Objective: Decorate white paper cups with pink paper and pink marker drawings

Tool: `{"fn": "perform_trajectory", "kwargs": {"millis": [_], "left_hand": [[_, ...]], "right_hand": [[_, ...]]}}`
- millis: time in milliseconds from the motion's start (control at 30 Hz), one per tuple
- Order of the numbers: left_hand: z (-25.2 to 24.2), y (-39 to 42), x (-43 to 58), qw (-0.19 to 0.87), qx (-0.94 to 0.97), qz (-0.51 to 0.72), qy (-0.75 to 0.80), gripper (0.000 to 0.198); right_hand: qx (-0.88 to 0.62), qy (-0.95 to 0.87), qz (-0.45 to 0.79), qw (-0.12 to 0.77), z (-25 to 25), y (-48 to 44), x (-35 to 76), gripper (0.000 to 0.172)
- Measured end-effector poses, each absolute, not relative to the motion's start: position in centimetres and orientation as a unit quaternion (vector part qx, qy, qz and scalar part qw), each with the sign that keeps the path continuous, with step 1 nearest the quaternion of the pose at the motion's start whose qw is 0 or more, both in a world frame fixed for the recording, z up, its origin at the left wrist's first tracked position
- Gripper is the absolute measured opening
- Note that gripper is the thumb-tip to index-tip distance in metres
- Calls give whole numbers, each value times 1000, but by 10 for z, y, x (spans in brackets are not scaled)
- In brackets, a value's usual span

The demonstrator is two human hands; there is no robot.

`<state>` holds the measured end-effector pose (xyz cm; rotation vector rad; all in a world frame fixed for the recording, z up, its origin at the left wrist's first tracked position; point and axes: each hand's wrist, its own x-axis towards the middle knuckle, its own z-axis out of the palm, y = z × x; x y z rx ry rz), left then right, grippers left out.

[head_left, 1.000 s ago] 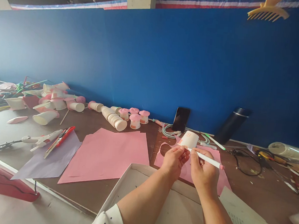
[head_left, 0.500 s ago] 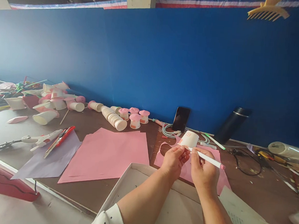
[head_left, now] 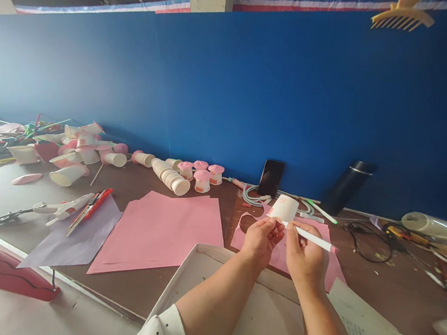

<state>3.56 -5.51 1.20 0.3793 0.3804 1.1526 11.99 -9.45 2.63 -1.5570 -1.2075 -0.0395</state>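
Observation:
A white paper cup (head_left: 285, 208) is tilted in front of me, with a small pinkish window drawn on its side and a coloured patch near its rim. My left hand (head_left: 263, 237) pinches the cup by its near edge. Between the fingers of my right hand (head_left: 307, 253) is a white marker pen (head_left: 315, 238) with a pink end pointing right; its other end is at the cup's near edge, where fingers partly hide the tip. Pink paper (head_left: 279, 250) with a round cut-out lies under both hands, and a shallow white box (head_left: 183, 271) is beneath my forearms.
Pink sheets (head_left: 163, 230) lie left, beside a glue gun (head_left: 61, 208) and a red utility knife (head_left: 90, 210) on lilac paper. Behind stand small pink-roofed cups (head_left: 202, 180) and a lying cup stack (head_left: 170, 176). A phone (head_left: 271, 177) and black bottle (head_left: 347, 186) lean against the blue partition (head_left: 230, 95).
Almost nothing differs. Both hands keep the same grip on the cup and the marker pen, and the whole view has shifted very slightly.

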Motion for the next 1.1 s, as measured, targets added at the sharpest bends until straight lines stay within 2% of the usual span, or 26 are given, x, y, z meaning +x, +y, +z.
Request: {"fn": "perform_trajectory", "kwargs": {"millis": [1100], "left_hand": [[16,-57,35,803,177,532,200,15]], "right_hand": [[-666,-499,-8,555,32,-97,118,34]]}}
